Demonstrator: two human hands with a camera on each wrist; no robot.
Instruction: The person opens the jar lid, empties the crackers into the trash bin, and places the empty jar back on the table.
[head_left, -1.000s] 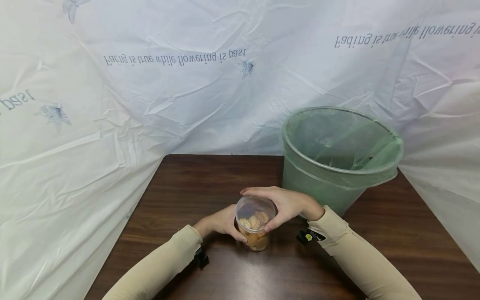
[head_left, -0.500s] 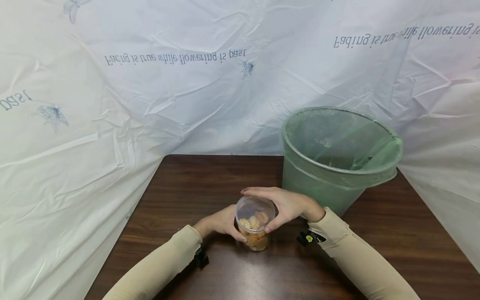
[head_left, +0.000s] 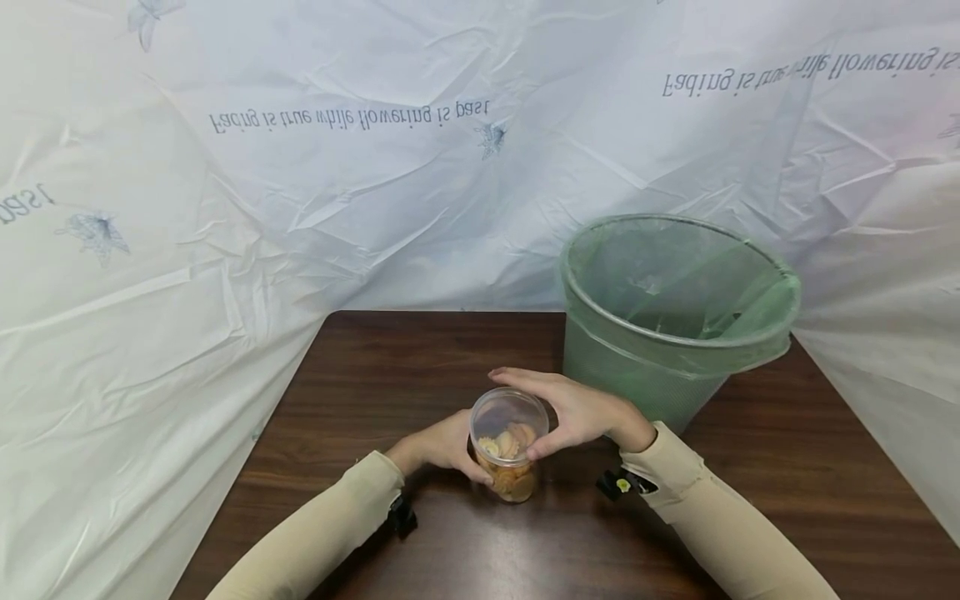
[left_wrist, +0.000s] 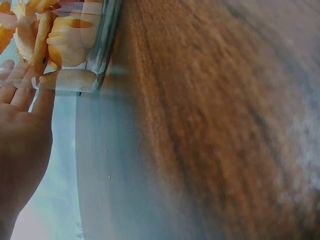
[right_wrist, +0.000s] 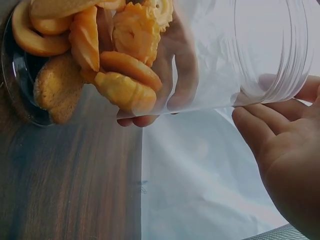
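One clear plastic jar [head_left: 510, 442] stands upright near the middle of the dark wood tabletop [head_left: 375, 367], closer to the person's edge than to the far edge. It is partly filled with golden-brown cookies [right_wrist: 120, 55] (at least six pieces separable in the right wrist view; exact total cannot be told, since they overlap).

Two hands on the jar. Left hand [head_left: 442, 446]: grip wrapped round the jar's lower side from the left, fingers seen through the clear wall in the right wrist view. Right hand [head_left: 573, 408]: grip curled over the jar's upper rim from the right and far side, thumb on the near side of the rim, fingers arched across the far side. Whether a lid sits on the rim cannot be told.

One green waste bin [head_left: 675, 325] with one translucent green liner stands on the tabletop's far right part, just beyond the right hand, not touching it. Its inside looks bare as far as the head view shows.

Both forearms are in beige sleeves [head_left: 322, 533]; one small black device at each wrist. White crinkled plastic sheeting [head_left: 225, 208] with printed text surrounds the tabletop on three sides.
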